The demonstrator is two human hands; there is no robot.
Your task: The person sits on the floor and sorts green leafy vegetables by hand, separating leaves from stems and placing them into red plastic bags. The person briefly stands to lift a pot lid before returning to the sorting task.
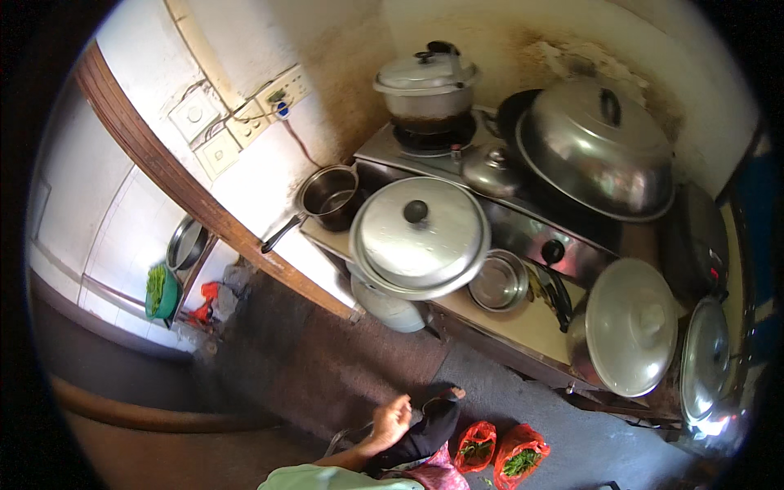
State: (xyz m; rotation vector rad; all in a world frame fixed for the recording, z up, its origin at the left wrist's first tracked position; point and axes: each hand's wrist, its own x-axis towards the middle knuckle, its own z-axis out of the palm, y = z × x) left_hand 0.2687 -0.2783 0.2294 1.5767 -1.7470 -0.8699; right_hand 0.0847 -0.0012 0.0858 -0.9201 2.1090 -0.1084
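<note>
My left hand (392,422) is in front of my body above the floor, its fingers loosely curled and partly turned from view. I see no object in it, but the inside of the palm is hidden. My right hand is out of view. Beside my dark-clad leg (422,436), two red plastic bags (501,473) of green leafy vegetables (522,462) sit on the floor. Before me a large lidded aluminium pot (422,245) stands at the counter's near edge, a small steel bowl (499,280) to its right.
A gas stove (392,147) holds a lidded pot (424,92) and a wok under a domed lid (600,147). The black handle of a saucepan (331,195) juts left. Lids (632,327) lean at right. A wooden door frame (184,177) stands left, near a green basin (168,297).
</note>
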